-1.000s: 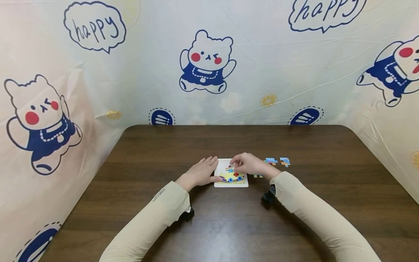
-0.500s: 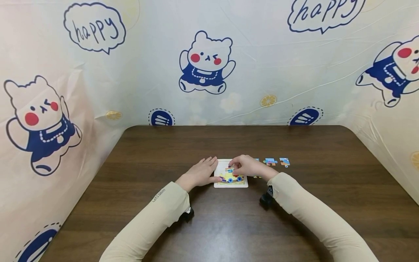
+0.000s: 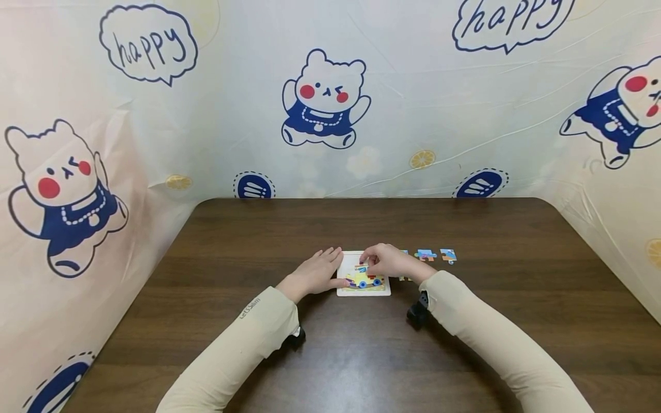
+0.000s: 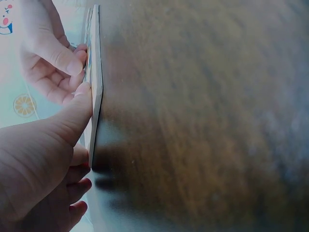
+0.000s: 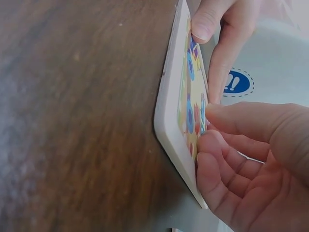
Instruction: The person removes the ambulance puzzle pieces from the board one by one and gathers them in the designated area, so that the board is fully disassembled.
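Observation:
A small puzzle board point(image 3: 364, 292) with a white border lies flat on the table, its picture a yellow vehicle with blue wheels. My left hand point(image 3: 314, 274) rests along the board's left side with fingers extended. In the left wrist view its thumb point(image 4: 77, 113) presses the board's edge. Over the upper right of the picture, my right hand point(image 3: 391, 261) has its fingers bent, pinching a puzzle piece point(image 5: 203, 116) against the board between thumb and fingertips. Most of that piece is hidden by the fingers.
Loose puzzle pieces lie right of the board: a blue one point(image 3: 426, 254), another point(image 3: 448, 255) farther right, and others partly hidden behind the right hand. The brown table point(image 3: 351, 350) meets a patterned cloth point(image 3: 403, 115) at its back and sides.
My right hand has shifted slightly left and lower over the board, covering part of the vehicle's red cross. More of the loose pieces show behind it. The left hand stays in place.

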The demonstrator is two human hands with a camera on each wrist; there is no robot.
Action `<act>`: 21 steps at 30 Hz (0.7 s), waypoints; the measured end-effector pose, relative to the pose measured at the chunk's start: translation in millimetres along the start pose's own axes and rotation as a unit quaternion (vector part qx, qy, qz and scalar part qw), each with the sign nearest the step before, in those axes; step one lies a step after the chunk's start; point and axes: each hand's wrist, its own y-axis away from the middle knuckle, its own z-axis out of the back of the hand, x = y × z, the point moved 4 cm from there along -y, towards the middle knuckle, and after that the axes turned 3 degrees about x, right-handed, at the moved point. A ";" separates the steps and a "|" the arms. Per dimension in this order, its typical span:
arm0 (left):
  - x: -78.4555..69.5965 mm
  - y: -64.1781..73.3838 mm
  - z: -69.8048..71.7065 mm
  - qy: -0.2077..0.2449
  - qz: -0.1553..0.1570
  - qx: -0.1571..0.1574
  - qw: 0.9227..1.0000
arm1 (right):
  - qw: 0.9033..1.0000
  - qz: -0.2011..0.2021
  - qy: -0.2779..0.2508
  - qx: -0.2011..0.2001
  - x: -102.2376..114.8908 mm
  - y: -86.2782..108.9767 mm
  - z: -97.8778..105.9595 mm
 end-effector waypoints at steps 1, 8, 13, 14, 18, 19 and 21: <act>0.0 0.0 0.0 -0.001 -0.001 0.000 1.000 | 1.000 0.000 -0.003 -0.001 0.1 -0.1 0.1; 0.0 0.3 -0.2 0.003 0.000 0.000 1.000 | 0.999 -0.002 -0.026 -0.020 -0.3 0.6 1.9; 0.1 0.2 0.5 0.001 0.002 0.002 1.000 | 0.999 0.004 -0.046 -0.027 -1.8 0.4 2.6; 0.0 0.1 0.5 0.002 0.002 0.001 1.000 | 0.998 0.004 -0.049 -0.028 -2.5 0.2 2.5; 0.2 -0.1 0.1 0.001 0.001 0.001 1.000 | 0.997 -0.002 -0.076 -0.026 -6.3 -0.9 1.7; 0.2 -0.2 0.0 0.000 0.002 0.001 1.000 | 0.996 -0.005 -0.083 -0.025 -6.8 -1.0 1.6; 0.5 -0.3 -0.2 0.001 0.003 0.002 1.000 | 0.996 -0.007 -0.091 -0.024 -7.4 -1.1 1.2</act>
